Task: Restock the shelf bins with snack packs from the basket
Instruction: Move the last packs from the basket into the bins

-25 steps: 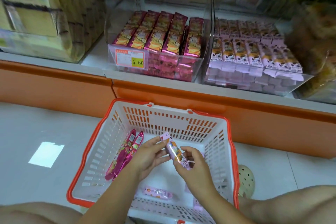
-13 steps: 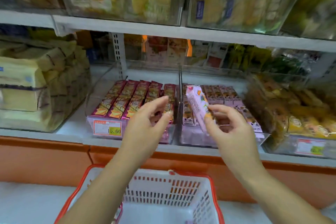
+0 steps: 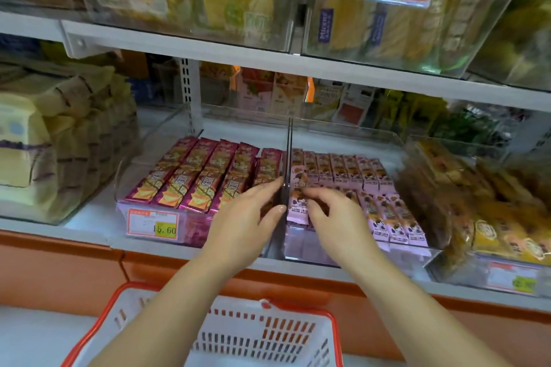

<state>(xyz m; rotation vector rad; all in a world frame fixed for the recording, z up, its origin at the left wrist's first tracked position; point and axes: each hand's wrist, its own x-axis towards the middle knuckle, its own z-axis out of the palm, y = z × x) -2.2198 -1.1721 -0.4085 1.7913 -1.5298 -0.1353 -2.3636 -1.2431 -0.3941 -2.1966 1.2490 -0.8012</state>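
Observation:
A pale pink snack pack [image 3: 297,206] lies at the front left of the clear right bin [image 3: 357,253], on rows of the same pink packs [image 3: 384,211]. My right hand [image 3: 337,217] has its fingers curled against the pack's right edge and pinches it. My left hand [image 3: 247,217] is beside it with straight fingers, touching the divider between the bins. The clear left bin [image 3: 190,232] holds magenta packs [image 3: 202,182]. The white basket with a red rim [image 3: 119,295] sits below my arms; what is inside it is out of view.
A shelf board [image 3: 268,59] with clear bins of yellow snacks hangs close above. Bins of wrapped cakes stand at the left [image 3: 59,143] and right [image 3: 492,211]. An orange base panel [image 3: 59,271] runs under the shelf. Price tags [image 3: 153,223] hang on the bin fronts.
My hands rose from the basket to the shelf. My right hand carried the pink pack forward and lowered it into the right bin; my left hand followed to the divider.

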